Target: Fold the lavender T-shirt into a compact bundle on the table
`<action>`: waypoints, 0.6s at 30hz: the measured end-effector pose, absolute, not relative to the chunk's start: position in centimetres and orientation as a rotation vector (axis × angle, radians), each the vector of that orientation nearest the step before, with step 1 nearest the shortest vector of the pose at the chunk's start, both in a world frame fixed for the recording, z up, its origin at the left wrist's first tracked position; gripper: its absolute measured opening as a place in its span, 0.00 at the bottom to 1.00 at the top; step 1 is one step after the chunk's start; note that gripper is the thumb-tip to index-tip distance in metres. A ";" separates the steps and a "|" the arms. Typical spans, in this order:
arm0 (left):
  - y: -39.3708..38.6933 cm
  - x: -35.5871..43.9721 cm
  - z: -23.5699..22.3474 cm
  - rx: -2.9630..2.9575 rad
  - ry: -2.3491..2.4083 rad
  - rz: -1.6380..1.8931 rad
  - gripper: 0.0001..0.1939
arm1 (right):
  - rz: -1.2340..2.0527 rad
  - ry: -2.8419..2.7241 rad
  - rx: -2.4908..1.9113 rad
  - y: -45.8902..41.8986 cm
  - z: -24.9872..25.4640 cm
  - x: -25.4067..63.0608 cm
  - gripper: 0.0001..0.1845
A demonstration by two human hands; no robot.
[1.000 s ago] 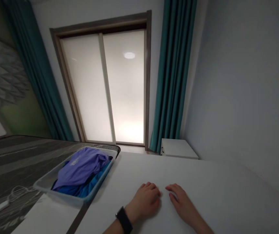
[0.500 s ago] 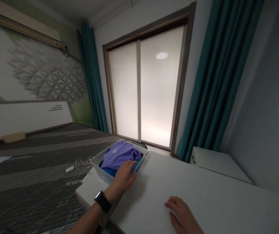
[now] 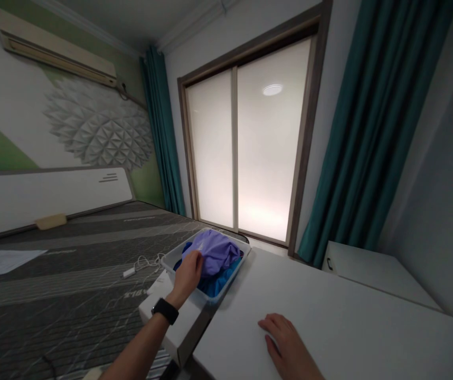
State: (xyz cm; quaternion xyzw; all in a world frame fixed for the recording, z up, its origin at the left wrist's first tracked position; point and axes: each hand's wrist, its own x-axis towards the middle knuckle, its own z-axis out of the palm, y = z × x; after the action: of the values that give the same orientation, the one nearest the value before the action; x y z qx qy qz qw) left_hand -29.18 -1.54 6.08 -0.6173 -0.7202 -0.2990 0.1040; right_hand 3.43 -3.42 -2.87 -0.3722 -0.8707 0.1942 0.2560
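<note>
Head view: grips a fold of the purple garment (image 3: pixel 217 256) in the left hand (image 3: pixel 189 269), with the fingers curled nearly shut at the near-left edge of the cloth. Holds the right hand (image 3: pixel 285 340) partly open and apart from the bin, with the thumb spread below gently bent fingers, at or just above the white table (image 3: pixel 246 316); cannot tell which.

Shows the garment crumpled on top in the clear bin (image 3: pixel 232 279), spread mainly left to right over blue cloth (image 3: pixel 214 285), with no clear long axis of its own. Points the bin's long side away and to the right, toward the sliding door (image 3: pixel 266 148). Bears a small pale print near the grasped end of the garment, too small to read. Bears pale lettering on the dark mattress (image 3: pixel 92 295) too, hard to make out.

Counts one purple garment, one bin, one dark watch (image 3: pixel 166 311) on the left wrist, one white adapter (image 3: pixel 129 272) with a looped cable, one paper sheet (image 3: pixel 5 263), two door panels and two teal curtains (image 3: pixel 373 137). Cannot tell how many blue pieces lie below.
</note>
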 end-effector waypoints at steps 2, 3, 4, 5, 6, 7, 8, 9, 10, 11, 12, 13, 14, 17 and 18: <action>-2.3 -27.8 6.5 -1.876 -2.055 -1.056 0.10 | 0.521 -2.348 -0.986 -3.3 -2.3 2.4 0.21; -2.8 -26.9 6.9 -1.917 -2.009 -1.163 0.10 | 0.520 -2.332 -0.969 -3.2 -1.8 1.6 0.23; -3.4 -26.1 7.3 -1.961 -1.958 -1.266 0.09 | 0.519 -2.305 -0.949 -3.0 -1.2 0.5 0.25; -4.0 -25.2 7.7 -2.006 -1.909 -1.348 0.09 | 0.512 -2.263 -0.934 -2.8 -0.4 -0.7 0.27; -4.6 -24.4 8.2 -2.048 -1.868 -1.399 0.09 | 0.502 -2.215 -0.912 -2.5 0.5 -1.9 0.29; -5.1 -23.7 8.7 -2.092 -1.832 -1.432 0.10 | 0.465 -2.145 -0.898 -2.1 1.4 -3.2 0.31; -5.6 -23.0 9.1 -2.137 -1.805 -1.456 0.10 | 0.408 -2.062 -0.893 -1.7 2.3 -4.4 0.34; -6.1 -22.5 9.4 -2.179 -1.790 -1.477 0.10 | 0.354 -2.009 -0.869 -1.3 3.2 -5.5 0.37; -6.4 -22.0 9.6 -2.216 -1.787 -1.502 0.10 | 0.308 -1.988 -0.835 -1.0 4.1 -6.3 0.39; -6.7 -21.7 9.7 -2.247 -1.793 -1.527 0.11 | 0.292 -2.009 -0.798 -0.6 4.8 -6.9 0.37; -7.0 -21.5 9.6 -2.267 -1.798 -1.544 0.11 | 0.306 -2.047 -0.757 -0.3 5.4 -7.2 0.34; -7.1 -21.4 9.3 -2.277 -1.789 -1.536 0.11 | 0.347 -2.081 -0.726 -0.1 5.9 -7.3 0.30; -7.3 -21.3 8.9 -2.275 -1.765 -1.491 0.11 | 0.409 -2.094 -0.717 0.1 6.3 -7.2 0.27; -7.3 -21.2 6.8 -2.210 -1.670 -1.173 0.27 | 0.604 -1.952 -0.807 0.4 7.4 -5.8 0.21; -7.1 -21.2 6.1 -2.168 -1.662 -1.058 0.35 | 0.648 -1.892 -0.836 0.4 7.8 -5.1 0.20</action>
State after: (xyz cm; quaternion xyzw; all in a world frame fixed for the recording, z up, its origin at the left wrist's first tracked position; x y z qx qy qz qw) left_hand -21.18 -7.11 6.07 -0.7358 -0.5643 -0.3590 0.1061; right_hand -5.06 0.36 7.81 -0.3409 -0.7713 0.2643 0.4681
